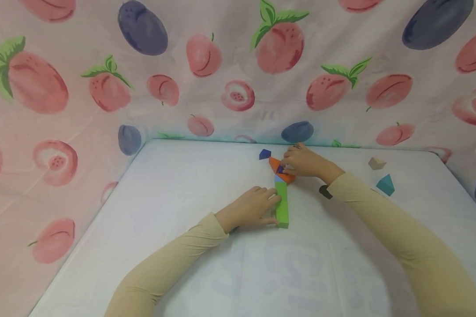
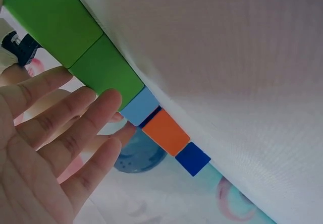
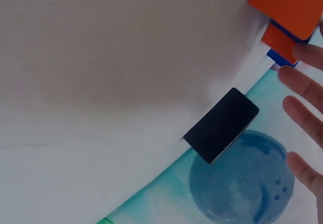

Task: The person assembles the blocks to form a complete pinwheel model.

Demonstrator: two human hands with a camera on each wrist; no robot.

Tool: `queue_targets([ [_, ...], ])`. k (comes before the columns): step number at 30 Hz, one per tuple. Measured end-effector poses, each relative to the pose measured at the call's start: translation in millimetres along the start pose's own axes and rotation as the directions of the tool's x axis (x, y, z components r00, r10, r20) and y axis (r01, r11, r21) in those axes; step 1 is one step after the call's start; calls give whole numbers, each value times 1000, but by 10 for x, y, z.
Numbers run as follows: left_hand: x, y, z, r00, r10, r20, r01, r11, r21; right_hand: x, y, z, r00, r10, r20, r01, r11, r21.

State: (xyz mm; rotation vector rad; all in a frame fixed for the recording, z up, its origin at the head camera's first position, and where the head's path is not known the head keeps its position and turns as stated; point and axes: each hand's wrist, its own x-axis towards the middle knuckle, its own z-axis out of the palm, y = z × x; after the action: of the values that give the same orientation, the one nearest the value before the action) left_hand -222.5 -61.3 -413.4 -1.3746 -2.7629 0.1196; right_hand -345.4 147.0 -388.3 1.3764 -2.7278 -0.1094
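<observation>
A row of toy blocks runs away from me across the white table. Two green blocks (image 1: 282,212) form its near end, followed by a light blue block (image 1: 278,178) and orange blocks (image 1: 274,164). My left hand (image 1: 254,207) lies beside the green blocks, with fingers extended and fingertips at their left side. At the orange blocks, my right hand (image 1: 306,163) pinches a small dark blue block (image 1: 280,169) between them, its grip partly hidden. Another blue block (image 1: 265,154) sits beyond the row. In the right wrist view, fingers (image 3: 303,88) are spread by the orange block (image 3: 290,7).
A dark block (image 1: 325,192) lies under the right wrist. Farther right are a pale wooden block (image 1: 377,163) and a teal block (image 1: 386,185). A fruit-patterned cloth (image 1: 206,101) hangs behind and at the sides of the table (image 1: 174,176).
</observation>
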Motion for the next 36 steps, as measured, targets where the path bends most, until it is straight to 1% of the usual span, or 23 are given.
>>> queue_targets([
  [5,-2,-2,-1,1000,-3,5,3,1000,-1,-22,70,46,1000,4,-3,-3,998,63],
  [12,-4,5,-3,1000,-6,4,6,1000,-2,-43,131,83,1000,10,-2,-10,995,98],
  [20,-2,2,3,1000,-4,3,4,1000,-6,-18,178,122,1000,-2,-28,5,997,83],
  [26,-3,1,10,1000,-1,-4,1,1000,-10,46,165,83,999,27,-26,-26,998,53],
  [29,-6,1,10,1000,-3,-4,3,1000,-15,74,172,97,999,42,-27,-41,998,42],
  [33,-2,0,14,1000,-5,-3,5,1000,-18,84,197,125,999,50,-19,-49,998,39],
  [36,-3,-4,11,1000,-6,3,6,1000,-17,63,204,116,998,55,-7,-55,997,60],
])
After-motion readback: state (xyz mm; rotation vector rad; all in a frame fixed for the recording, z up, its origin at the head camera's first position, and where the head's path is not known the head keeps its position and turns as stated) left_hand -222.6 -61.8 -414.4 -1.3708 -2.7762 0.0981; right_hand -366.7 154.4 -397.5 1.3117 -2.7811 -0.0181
